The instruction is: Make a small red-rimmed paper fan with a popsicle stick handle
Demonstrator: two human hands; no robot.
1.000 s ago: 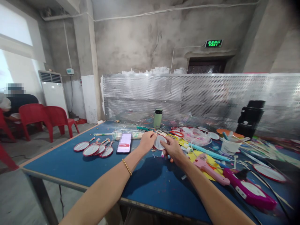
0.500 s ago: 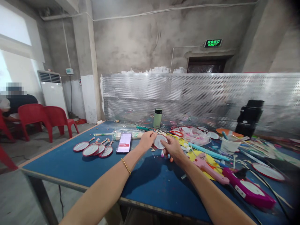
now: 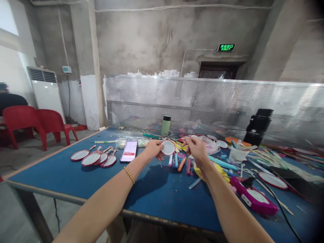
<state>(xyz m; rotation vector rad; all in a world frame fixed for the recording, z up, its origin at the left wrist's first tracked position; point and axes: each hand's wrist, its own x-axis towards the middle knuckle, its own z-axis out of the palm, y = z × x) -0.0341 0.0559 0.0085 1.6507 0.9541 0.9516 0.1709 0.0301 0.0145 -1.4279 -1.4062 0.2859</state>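
Note:
A small round fan point(image 3: 168, 147) with a white face and a red rim is held at its left edge by my left hand point(image 3: 155, 149), whose fingers are closed on it. To the right of the fan, apart from it, my right hand point(image 3: 196, 148) hovers with its fingers curled in. Whatever lies between those fingertips, if anything, is too small to make out. Under the hands lie several coloured sticks, among them an orange stick point(image 3: 181, 164) and a mauve stick point(image 3: 188, 166). A phone point(image 3: 129, 152) with a lit screen is left of my left hand.
Several red-rimmed fans point(image 3: 91, 159) with stick handles lie at the left of the blue table point(image 3: 152, 199). A green bottle point(image 3: 166, 126) stands behind. On the right are a white cup point(image 3: 238, 154), a magenta device point(image 3: 255, 197) with a cord, and clutter before a perforated metal screen point(image 3: 141, 98).
My right hand has let go of the fan and moved to the right. The fan stays in my left hand. The view has turned slightly right, and the sticks beneath show more.

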